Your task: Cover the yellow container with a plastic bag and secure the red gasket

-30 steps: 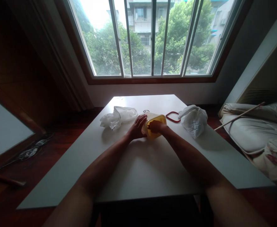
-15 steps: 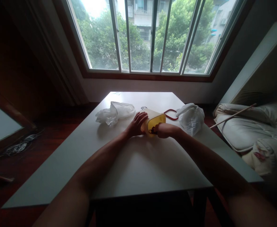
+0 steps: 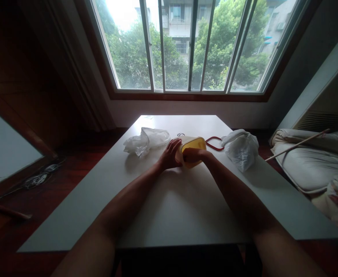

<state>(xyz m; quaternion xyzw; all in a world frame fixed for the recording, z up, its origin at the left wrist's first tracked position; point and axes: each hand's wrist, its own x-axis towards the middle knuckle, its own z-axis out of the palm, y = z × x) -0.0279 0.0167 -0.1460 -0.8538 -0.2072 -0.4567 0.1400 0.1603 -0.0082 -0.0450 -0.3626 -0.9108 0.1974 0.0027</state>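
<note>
A yellowish plastic container (image 3: 199, 143) lies tipped on the white table, its wide mouth facing me. My left hand (image 3: 171, 156) is wrapped round the container's left side and steadies it. Through the mouth reaches my right hand (image 3: 193, 154), closed, with its fingertips hidden inside; what they grip cannot be made out. Just right of the container is a red-rimmed lid or loop (image 3: 214, 143).
A crumpled white plastic bag (image 3: 147, 141) lies left of the container, and a fuller white bag (image 3: 240, 148) sits to the right. Behind the container is a small dark loop (image 3: 180, 134). The white table (image 3: 186, 215) stands before a window.
My right hand has gone deeper into the container; the small dark thing seen at its fingers before is now hidden. My left hand keeps its hold. The view has shifted slightly.
</note>
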